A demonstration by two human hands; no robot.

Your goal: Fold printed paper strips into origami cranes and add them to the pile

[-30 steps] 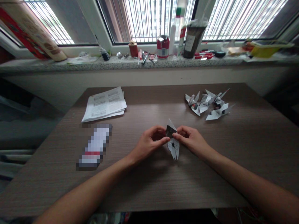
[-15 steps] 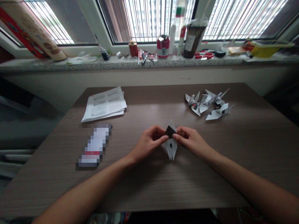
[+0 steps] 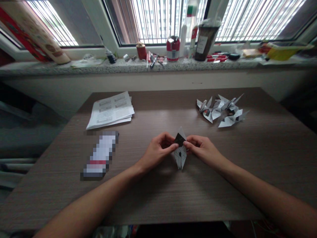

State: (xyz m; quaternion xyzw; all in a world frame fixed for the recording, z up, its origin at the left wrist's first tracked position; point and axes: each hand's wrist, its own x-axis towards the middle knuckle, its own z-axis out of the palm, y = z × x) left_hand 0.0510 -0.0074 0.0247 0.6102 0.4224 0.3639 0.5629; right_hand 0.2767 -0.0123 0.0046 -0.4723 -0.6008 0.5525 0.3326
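Between my hands is a folded piece of printed paper (image 3: 180,155), a narrow origami form with a pale point at the top, a dark patch in the middle and split tips below. My left hand (image 3: 163,145) pinches its left edge between thumb and fingers. On the opposite edge, my right hand (image 3: 198,145) grips it the same way, thumb in front. The fingers behind the paper are partly hidden. Several folded paper cranes (image 3: 220,110) made of similar printed sheets lie in a cluster at the back right of the wooden table (image 3: 153,191).
A stack of printed sheets (image 3: 111,110) lies at the back left, with a blurred-out phone-like object (image 3: 100,155) in front of it. Along the stone windowsill (image 3: 138,66) stand a red can (image 3: 172,49), a dark drink cup (image 3: 206,41), a bottle and small items.
The folded paper has shifted very slightly to the left and turned a little at its lower end. Both hands keep their hold in nearly the same place.
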